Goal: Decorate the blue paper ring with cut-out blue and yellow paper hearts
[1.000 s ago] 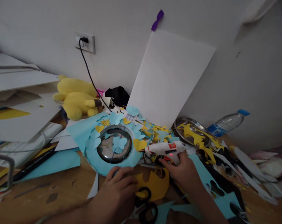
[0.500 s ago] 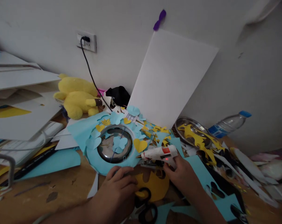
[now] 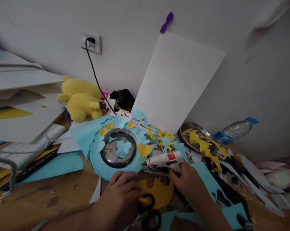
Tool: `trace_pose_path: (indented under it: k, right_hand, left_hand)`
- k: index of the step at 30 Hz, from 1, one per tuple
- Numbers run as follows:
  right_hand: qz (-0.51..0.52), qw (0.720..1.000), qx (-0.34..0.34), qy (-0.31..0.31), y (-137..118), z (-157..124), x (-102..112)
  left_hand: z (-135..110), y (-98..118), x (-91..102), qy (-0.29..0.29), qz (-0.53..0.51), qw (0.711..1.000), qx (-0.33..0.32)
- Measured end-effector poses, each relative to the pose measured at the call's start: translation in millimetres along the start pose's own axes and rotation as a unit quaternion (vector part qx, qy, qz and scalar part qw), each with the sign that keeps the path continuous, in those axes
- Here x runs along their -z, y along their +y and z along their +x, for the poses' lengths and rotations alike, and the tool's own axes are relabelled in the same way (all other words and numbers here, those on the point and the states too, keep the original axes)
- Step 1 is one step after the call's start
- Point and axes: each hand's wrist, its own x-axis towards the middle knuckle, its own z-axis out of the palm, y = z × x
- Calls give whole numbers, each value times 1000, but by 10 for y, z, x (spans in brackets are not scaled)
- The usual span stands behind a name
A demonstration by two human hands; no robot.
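My right hand (image 3: 186,178) is closed round the handle of a white hot glue gun (image 3: 162,159), whose red light is lit. Its nozzle points left, by the right rim of a light-blue paper ring (image 3: 100,166) and just below a yellow paper heart (image 3: 144,150). Blue paper butterflies and yellow hearts decorate the ring, which surrounds a shiny round dish (image 3: 106,157). A blue butterfly (image 3: 123,149) lies over the dish's middle. At the ring's near edge my left hand (image 3: 122,195) has its fingers curled together; what they hold, if anything, is hidden.
Black-handled scissors (image 3: 151,218) and a cut yellow sheet (image 3: 162,194) lie between my forearms. A metal tray (image 3: 183,128) with yellow scraps and a plastic bottle (image 3: 236,131) are at right. A yellow plush toy (image 3: 81,98) sits behind left; a white board (image 3: 176,83) leans on the wall.
The glue gun and my right hand have shifted very slightly right and down. My left hand and the ring look the same; the background shift comes from the camera.
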Motion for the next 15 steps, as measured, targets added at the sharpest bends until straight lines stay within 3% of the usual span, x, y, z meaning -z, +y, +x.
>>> trace_pose_path:
  k: [5,11,15]
  right_hand:
    - [6,1000,-21,6,80,0,-34]
    - [131,974,-183,-31,109,69,24]
    - [139,950,-277,-34,193,125,9]
  left_hand:
    - [-3,10,-28,32,-8,999,-2]
    - [-10,27,3,5,-11,1000,7]
    - [-12,21,14,8,-1,1000,2]
